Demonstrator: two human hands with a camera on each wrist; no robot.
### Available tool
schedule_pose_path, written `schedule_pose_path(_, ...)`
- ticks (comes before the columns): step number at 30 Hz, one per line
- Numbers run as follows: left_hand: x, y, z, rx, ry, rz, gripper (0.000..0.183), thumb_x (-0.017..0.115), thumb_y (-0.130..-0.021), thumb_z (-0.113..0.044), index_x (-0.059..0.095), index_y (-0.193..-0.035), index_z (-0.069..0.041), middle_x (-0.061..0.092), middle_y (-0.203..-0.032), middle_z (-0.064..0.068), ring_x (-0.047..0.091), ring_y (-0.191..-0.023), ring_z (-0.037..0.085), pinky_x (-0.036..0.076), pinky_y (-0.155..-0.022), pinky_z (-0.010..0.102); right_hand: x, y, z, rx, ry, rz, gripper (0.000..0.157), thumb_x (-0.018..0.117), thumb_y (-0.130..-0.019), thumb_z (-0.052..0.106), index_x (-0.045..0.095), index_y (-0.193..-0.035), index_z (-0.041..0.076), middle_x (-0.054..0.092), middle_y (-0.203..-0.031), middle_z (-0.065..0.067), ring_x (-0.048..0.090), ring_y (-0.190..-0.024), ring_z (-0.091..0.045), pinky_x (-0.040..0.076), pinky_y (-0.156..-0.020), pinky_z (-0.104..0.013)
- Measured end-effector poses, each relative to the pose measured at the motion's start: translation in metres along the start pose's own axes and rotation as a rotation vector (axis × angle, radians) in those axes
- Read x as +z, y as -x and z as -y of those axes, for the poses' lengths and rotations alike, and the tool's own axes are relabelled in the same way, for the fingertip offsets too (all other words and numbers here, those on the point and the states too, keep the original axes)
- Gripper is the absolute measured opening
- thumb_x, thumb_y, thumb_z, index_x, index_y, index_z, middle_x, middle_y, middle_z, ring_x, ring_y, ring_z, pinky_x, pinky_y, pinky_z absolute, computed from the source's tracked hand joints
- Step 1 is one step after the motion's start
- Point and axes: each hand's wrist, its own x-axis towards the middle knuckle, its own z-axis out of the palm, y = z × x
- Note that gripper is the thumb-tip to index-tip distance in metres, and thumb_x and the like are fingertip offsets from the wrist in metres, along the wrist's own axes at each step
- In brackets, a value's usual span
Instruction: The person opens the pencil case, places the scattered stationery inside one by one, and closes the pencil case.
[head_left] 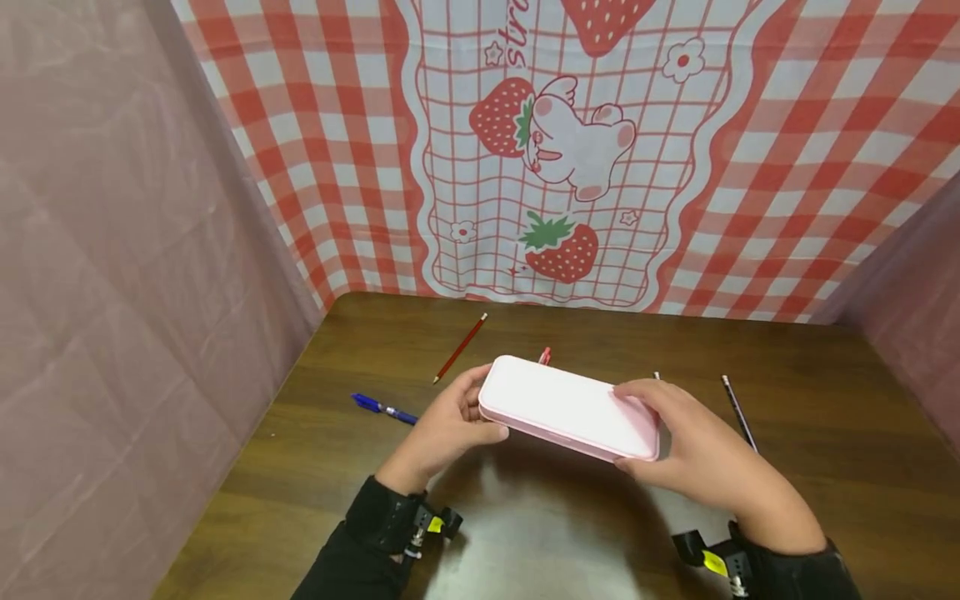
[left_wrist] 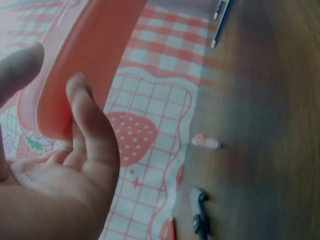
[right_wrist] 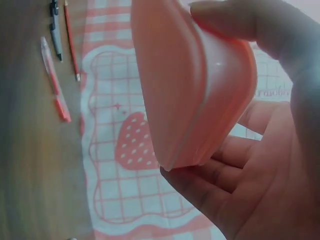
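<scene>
A pale pink pencil case [head_left: 570, 407], its lid down, is held above the wooden table, long side across and tilted slightly lower on the right. At its left end my left hand [head_left: 447, 421] grips it, thumb along the near edge and fingers behind. My right hand [head_left: 693, 442] holds the other end between a thumb at the near side and fingers over the far edge. The right wrist view shows fingers wrapped about the end of the case [right_wrist: 172, 85]. In the left wrist view, the case [left_wrist: 100, 50] lies between thumb and fingers.
On the table [head_left: 300, 467] lie a blue pen [head_left: 382, 408] to the left and a red pencil [head_left: 461, 348] farther back. A red pen [head_left: 545, 356] shows behind the case. A dark pencil [head_left: 739, 412] lies beyond my right hand. A checked strawberry cloth [head_left: 360, 167] hangs behind.
</scene>
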Motion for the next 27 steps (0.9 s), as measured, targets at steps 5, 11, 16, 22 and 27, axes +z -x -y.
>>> schedule_pose_path(5,-0.005,-0.001,-0.004,-0.018,0.003,0.078,0.096,0.079,-0.084,0.000,0.022,-0.161,-0.008,0.059,-0.135,0.020,0.063,-0.108,0.024,0.053,-0.086,0.033,-0.001,-0.001,0.004,-0.059,-0.008,-0.003,0.077,0.097,-0.067,0.024,0.059,-0.133,0.013,0.061,-0.130,0.004,0.054,-0.111,-0.014,0.041,-0.092,-0.020)
schedule_pose_path(11,-0.003,-0.002,0.001,0.010,0.039,0.114,0.105,0.085,-0.078,-0.001,0.022,-0.160,-0.014,0.042,-0.149,0.018,0.053,-0.120,0.027,0.050,-0.093,0.035,0.000,0.000,0.008,-0.060,-0.020,0.041,0.076,0.095,-0.070,0.022,0.058,-0.135,0.016,0.058,-0.135,0.005,0.054,-0.114,-0.013,0.046,-0.091,-0.026)
schedule_pose_path(16,0.004,-0.001,0.002,0.016,0.154,0.101,0.103,0.087,-0.075,0.002,0.022,-0.153,-0.011,0.043,-0.143,0.019,0.057,-0.113,0.028,0.051,-0.090,0.035,0.002,0.002,0.011,-0.065,-0.007,0.026,0.073,0.094,-0.073,0.026,0.059,-0.136,0.016,0.057,-0.139,-0.001,0.054,-0.120,-0.019,0.043,-0.095,-0.026)
schedule_pose_path(22,0.012,0.004,0.002,0.043,0.216,0.036,0.101,0.087,-0.074,0.004,0.022,-0.149,-0.014,0.041,-0.144,0.019,0.057,-0.112,0.028,0.050,-0.092,0.035,0.009,-0.004,0.022,-0.208,0.027,-0.163,0.053,0.074,-0.091,0.053,0.070,-0.123,0.011,0.063,-0.136,-0.005,0.055,-0.129,-0.030,0.021,-0.119,-0.024)
schedule_pose_path(27,0.018,0.007,0.003,0.038,0.281,-0.004,0.101,0.084,-0.072,0.008,0.021,-0.149,-0.011,0.041,-0.144,0.021,0.058,-0.112,0.027,0.051,-0.092,0.035,0.021,-0.009,0.037,-0.389,0.087,-0.306,0.053,0.052,-0.103,0.054,0.077,-0.110,0.008,0.072,-0.117,-0.003,0.067,-0.110,-0.026,0.037,-0.109,-0.019)
